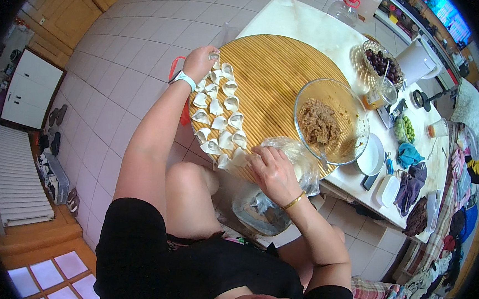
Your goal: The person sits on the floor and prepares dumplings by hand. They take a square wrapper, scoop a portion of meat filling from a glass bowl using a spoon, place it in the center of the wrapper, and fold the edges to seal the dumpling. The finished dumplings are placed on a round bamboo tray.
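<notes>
My left hand is at the far left edge of a round slatted mat, its fingers on a folded wonton. Several more wontons lie in rows down the mat's left side. At the near edge, my right hand has its fingertips at a thin pale wrapper, beside a clear plastic bag; whether it grips the wrapper is hard to tell. A glass bowl of minced filling stands on the mat's right, with a metal utensil in it.
The mat rests on a marble-look table. At right are a white bowl, a jar, a bowl of dark fruit, green grapes, a white kettle and cloths. A lined bin stands below the near edge.
</notes>
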The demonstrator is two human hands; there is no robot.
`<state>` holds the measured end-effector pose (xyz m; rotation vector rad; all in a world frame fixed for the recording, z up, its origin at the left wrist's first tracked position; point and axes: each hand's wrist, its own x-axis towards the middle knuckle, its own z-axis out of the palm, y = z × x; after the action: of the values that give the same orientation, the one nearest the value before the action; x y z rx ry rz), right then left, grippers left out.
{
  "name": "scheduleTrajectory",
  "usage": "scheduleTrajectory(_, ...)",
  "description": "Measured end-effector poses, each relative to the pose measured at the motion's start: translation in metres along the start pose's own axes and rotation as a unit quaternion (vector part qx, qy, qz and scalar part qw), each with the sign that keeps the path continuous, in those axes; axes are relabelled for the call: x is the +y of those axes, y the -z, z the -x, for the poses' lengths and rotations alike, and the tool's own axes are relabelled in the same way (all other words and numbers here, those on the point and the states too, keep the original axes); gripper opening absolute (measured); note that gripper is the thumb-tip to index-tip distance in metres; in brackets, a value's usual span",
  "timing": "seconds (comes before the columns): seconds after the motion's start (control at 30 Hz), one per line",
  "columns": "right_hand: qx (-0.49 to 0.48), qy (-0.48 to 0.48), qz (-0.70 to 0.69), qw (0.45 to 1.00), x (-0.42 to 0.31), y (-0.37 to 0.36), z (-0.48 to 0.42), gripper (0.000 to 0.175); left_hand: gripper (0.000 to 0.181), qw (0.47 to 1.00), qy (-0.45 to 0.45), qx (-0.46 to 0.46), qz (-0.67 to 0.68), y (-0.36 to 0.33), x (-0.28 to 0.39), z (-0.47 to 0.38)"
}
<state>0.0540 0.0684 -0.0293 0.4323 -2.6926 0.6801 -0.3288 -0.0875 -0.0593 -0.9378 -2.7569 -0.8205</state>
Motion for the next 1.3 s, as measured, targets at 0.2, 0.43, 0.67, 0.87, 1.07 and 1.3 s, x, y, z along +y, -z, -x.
scheduleTrajectory(0.2, -0.007, -0.002, -0.002, 1.000, -0.001, 0.003, 0.000, 0.034, 0.027, 0.999, -0.031, 0.001, 0.013, -0.010, -0.010, -0.003)
scheduleTrajectory(0.43, -0.001, -0.004, -0.009, 1.000, -0.001, 0.003, 0.001, 0.034, 0.027, 0.999, 0.003, -0.024, 0.027, -0.011, 0.008, 0.002)
scheduleTrajectory(0.67, 0.006, 0.005, 0.005, 1.000, 0.002, 0.001, 0.002, 0.033, 0.027, 1.000, -0.003, -0.010, -0.029, -0.011, 0.008, 0.006)
scheduleTrajectory(0.87, 0.007, 0.003, 0.001, 1.000, 0.002, 0.003, 0.002, 0.033, 0.026, 0.999, 0.015, -0.020, 0.021, -0.012, 0.002, 0.006)
scheduleTrajectory(1.07, 0.012, 0.006, 0.015, 1.000, 0.005, -0.001, 0.001, 0.024, 0.027, 1.000, -0.004, -0.006, 0.011, -0.016, -0.009, 0.004)
scheduleTrajectory(1.3, 0.010, -0.020, 0.014, 1.000, 0.009, -0.010, 0.002, 0.023, 0.027, 1.000, 0.020, -0.010, 0.001, -0.018, -0.002, 0.004)
